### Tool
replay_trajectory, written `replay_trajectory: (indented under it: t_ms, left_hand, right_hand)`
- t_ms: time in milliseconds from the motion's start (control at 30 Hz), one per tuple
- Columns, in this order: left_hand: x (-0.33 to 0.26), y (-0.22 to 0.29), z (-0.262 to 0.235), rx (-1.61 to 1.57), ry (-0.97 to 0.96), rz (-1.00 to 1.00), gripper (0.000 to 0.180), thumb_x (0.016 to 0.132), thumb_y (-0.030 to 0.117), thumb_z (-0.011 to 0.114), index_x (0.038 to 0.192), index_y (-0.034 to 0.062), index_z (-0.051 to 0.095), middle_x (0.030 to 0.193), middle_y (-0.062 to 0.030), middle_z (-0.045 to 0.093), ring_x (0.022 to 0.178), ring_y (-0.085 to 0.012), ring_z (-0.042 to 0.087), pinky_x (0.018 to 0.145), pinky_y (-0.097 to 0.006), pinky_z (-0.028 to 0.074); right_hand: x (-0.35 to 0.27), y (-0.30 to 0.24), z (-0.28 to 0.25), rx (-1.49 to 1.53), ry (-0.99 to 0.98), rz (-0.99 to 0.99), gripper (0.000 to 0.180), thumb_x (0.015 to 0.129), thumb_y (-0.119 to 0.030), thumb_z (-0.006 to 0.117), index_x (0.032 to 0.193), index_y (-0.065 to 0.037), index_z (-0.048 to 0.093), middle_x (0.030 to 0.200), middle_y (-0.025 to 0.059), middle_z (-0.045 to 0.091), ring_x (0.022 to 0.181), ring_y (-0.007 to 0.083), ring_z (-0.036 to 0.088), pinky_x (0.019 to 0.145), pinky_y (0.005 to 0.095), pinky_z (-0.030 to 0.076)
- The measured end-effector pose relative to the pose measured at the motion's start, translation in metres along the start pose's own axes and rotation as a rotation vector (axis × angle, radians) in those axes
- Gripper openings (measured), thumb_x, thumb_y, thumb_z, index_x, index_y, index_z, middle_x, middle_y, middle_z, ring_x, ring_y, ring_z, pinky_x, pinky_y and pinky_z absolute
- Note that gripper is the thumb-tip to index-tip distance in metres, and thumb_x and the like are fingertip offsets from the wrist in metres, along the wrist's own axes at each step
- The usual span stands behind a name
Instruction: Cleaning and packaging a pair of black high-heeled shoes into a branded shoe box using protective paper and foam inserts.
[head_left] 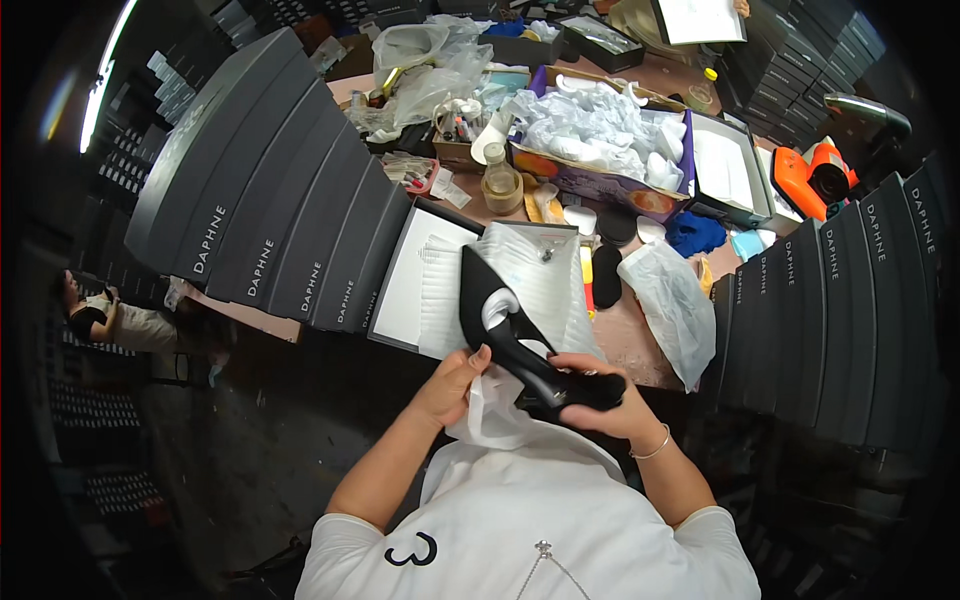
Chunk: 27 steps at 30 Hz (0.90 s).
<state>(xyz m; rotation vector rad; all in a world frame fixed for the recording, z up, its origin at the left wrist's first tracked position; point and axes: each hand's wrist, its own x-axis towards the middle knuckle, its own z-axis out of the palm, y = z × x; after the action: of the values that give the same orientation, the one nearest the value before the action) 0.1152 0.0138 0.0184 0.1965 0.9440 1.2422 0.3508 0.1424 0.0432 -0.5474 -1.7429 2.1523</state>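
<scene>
A black pointed shoe (537, 366) lies aslant in front of my chest, its toe pointing up and to the left and white stuffing (500, 304) showing in its opening. Around the heel end of the shoe, my right hand (610, 405) is closed. My left hand (450, 388) is closed on a white bag (490, 412) that hangs just below the shoe. Beyond both hands sits an opened shoebox (398, 290) lined with white foam wrap (572, 290); the shoe's toe is over it.
Tall rows of dark grey shoeboxes flank me, a left stack (270, 190) and a right stack (830, 310). A purple carton (600, 180) of white paper wads, a glass bottle (497, 168) and an orange tape dispenser (800, 182) crowd the table. Another person (105, 318) is far left.
</scene>
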Motion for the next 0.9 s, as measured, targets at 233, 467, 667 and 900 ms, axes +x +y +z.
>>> replay_trajectory:
  t_ms: [233,467,667,900]
  left_hand:
    - [-0.016,0.135,0.028,0.488,0.137,0.77,0.05,0.083,-0.001,0.054,0.133,-0.0044,0.048,0.125,-0.0127,0.057,0.112,-0.016,0.057,0.099,-0.031,0.044]
    - [0.026,0.136,0.072,1.45,0.129,0.909,0.049,0.08,-0.002,0.05,0.129,-0.0067,0.048,0.13,-0.0184,0.051,0.122,-0.0289,0.051,0.104,-0.033,0.037]
    - [0.084,0.084,0.05,1.884,0.132,0.965,0.052,0.072,-0.002,0.057,0.124,-0.005,0.051,0.128,-0.0179,0.052,0.107,-0.0354,0.053,0.092,-0.041,0.046]
    - [0.085,0.085,0.05,1.854,0.121,0.566,0.062,0.071,0.001,0.061,0.131,-0.0017,0.046,0.135,-0.0182,0.048,0.119,-0.0357,0.05,0.099,-0.041,0.044]
  right_hand:
    - [-0.014,0.028,-0.023,1.157,0.404,-0.108,0.074,0.084,-0.057,0.053,0.134,-0.004,0.047,0.125,0.0176,0.059,0.117,0.0364,0.054,0.101,0.0523,0.043]
    - [-0.031,0.046,-0.034,1.467,0.471,-0.148,0.056,0.084,-0.053,0.058,0.107,-0.002,0.063,0.108,0.0174,0.065,0.1,0.0324,0.064,0.089,0.0448,0.055]
    - [-0.029,0.037,-0.033,1.574,0.531,-0.162,0.05,0.087,-0.045,0.057,0.108,0.001,0.062,0.107,0.0215,0.064,0.1,0.0335,0.064,0.089,0.0444,0.056]
    - [-0.04,0.025,-0.034,1.418,0.669,-0.076,0.05,0.089,-0.046,0.053,0.115,-0.004,0.059,0.113,0.0178,0.063,0.104,0.0342,0.063,0.086,0.0468,0.056]
